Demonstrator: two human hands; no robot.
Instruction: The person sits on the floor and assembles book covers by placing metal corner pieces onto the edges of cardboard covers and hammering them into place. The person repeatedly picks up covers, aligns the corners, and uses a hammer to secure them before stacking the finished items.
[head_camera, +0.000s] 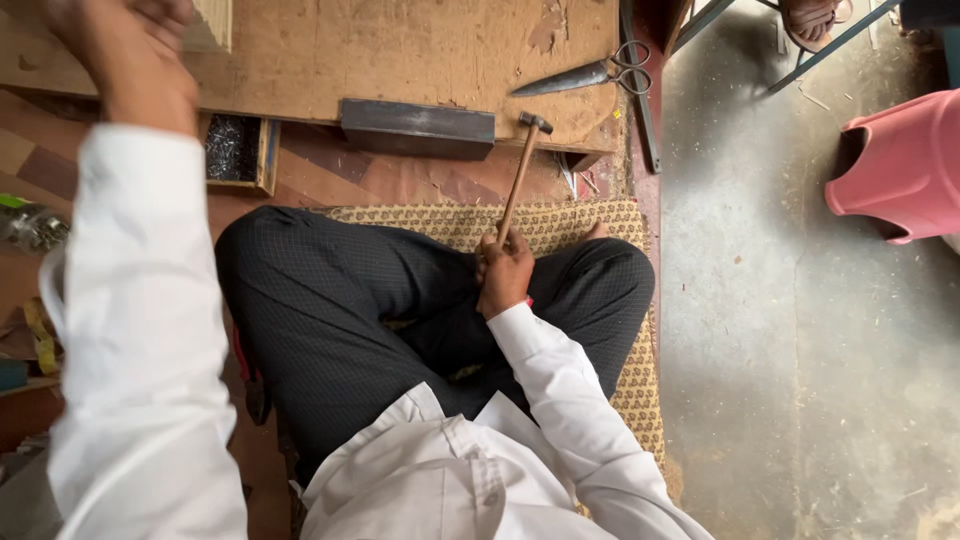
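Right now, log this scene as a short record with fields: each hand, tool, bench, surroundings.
right hand: right hand gripping the wooden handle of a hammer, resting on the lap
hammer head: raised near the dark metal block
left hand: left hand lifted over the wooden board, blurred; hold unclear
on board: scissors lying flat
beside board: small box of dark bits
seat: patterned mat, legs crossed
to the right: pink plastic stool on concrete floor

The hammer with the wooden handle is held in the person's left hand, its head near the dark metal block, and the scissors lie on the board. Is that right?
Not quite: the head view shows the right hand holding the hammer, not the left. Its head is indeed near the dark metal block, and the scissors lie on the board.
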